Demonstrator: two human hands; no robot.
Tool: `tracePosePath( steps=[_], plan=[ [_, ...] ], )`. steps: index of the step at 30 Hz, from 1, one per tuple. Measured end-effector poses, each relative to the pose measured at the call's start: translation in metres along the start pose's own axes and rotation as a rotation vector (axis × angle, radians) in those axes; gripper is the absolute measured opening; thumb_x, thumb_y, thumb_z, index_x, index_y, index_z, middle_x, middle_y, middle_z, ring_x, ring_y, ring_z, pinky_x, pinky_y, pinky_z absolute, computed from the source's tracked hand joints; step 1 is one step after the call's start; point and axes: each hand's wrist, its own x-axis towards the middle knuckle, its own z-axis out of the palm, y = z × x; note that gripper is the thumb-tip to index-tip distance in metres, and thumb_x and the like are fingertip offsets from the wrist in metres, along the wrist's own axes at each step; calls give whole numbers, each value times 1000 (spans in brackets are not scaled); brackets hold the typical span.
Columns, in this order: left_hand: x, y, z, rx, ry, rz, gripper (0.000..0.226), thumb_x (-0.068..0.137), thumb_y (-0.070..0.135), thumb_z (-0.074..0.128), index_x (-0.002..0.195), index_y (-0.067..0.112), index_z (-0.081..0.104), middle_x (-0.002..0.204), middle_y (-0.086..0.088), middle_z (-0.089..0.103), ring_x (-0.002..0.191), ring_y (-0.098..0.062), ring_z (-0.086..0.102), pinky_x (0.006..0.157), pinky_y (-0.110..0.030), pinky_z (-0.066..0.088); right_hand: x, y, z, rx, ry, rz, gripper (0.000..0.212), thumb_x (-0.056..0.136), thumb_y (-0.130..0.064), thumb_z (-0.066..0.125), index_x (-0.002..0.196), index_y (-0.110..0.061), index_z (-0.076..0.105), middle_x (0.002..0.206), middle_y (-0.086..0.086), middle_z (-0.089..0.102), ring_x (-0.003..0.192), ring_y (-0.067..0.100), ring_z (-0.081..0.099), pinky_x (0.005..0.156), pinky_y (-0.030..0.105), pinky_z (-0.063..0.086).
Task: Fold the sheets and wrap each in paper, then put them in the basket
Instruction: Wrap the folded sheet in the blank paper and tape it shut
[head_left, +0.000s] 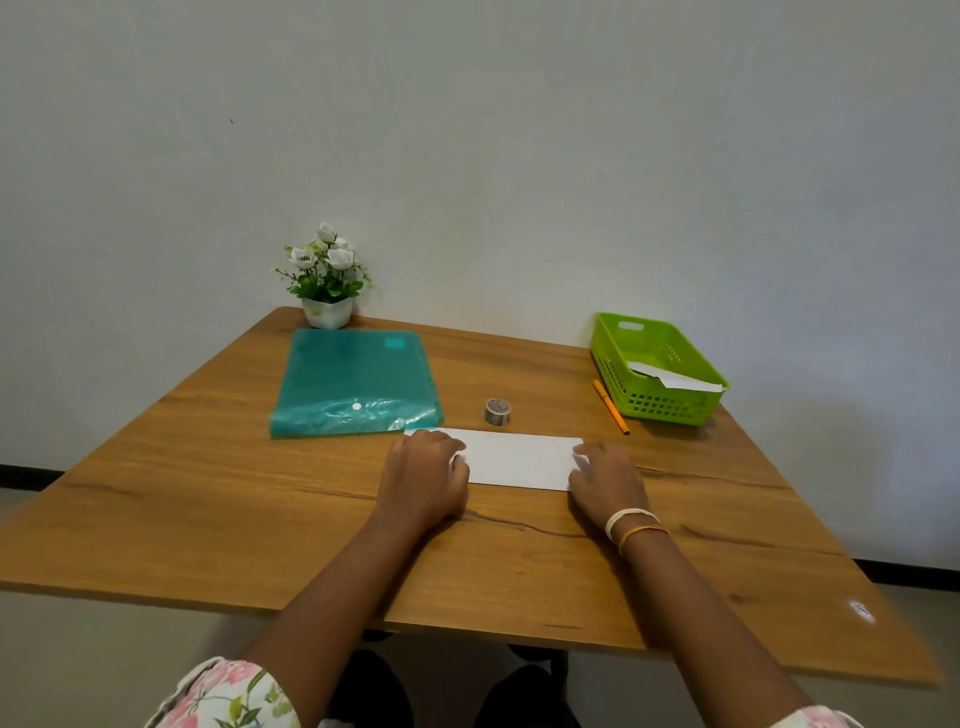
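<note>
A white sheet (517, 458), folded into a long rectangle, lies flat on the wooden table (260, 519) in front of me. My left hand (426, 475) rests on its left end with fingers curled down onto the paper. On the sheet's right end, my right hand (605, 480) presses in the same way. The green plastic basket (670, 405) stands at the far right of the table and holds a white paper packet (675, 378).
A teal plastic folder (353, 384) lies at the back left, touching the sheet's far left corner. A roll of tape (497, 412) stands behind the sheet. An orange pen (611, 407) lies beside the basket. A small potted flower (326, 280) sits by the wall.
</note>
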Motion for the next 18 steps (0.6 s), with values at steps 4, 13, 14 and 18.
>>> tracePosePath(
  steps=[4,13,14,18],
  plan=[
    [7,5,10,-47,-134,20,37,95,30,50,130,21,60,138,1,57,129,-15,48,111,-38,32,-7,-11,17,-182,-115,-102,50,97,-25,32,147,-21,32,156,0,28,144,19,24,115,43,23],
    [10,-4,31,62,-264,-49,49,94,46,43,136,24,52,147,0,47,137,-16,36,117,-43,20,23,-38,17,-131,150,-42,31,83,-26,52,109,-20,66,113,2,63,110,21,54,96,35,36],
    [10,-4,30,56,-252,-55,48,94,46,43,135,24,52,146,0,48,137,-15,37,117,-43,19,28,-47,20,-93,176,-70,28,84,-25,52,109,-20,65,113,2,64,109,22,55,94,35,37],
    [7,-6,32,27,-210,-60,44,93,45,45,129,22,56,142,-1,51,134,-16,39,115,-43,20,52,-84,32,-20,182,-219,22,88,-20,56,108,-19,64,106,4,65,103,23,57,87,35,43]
  ],
)
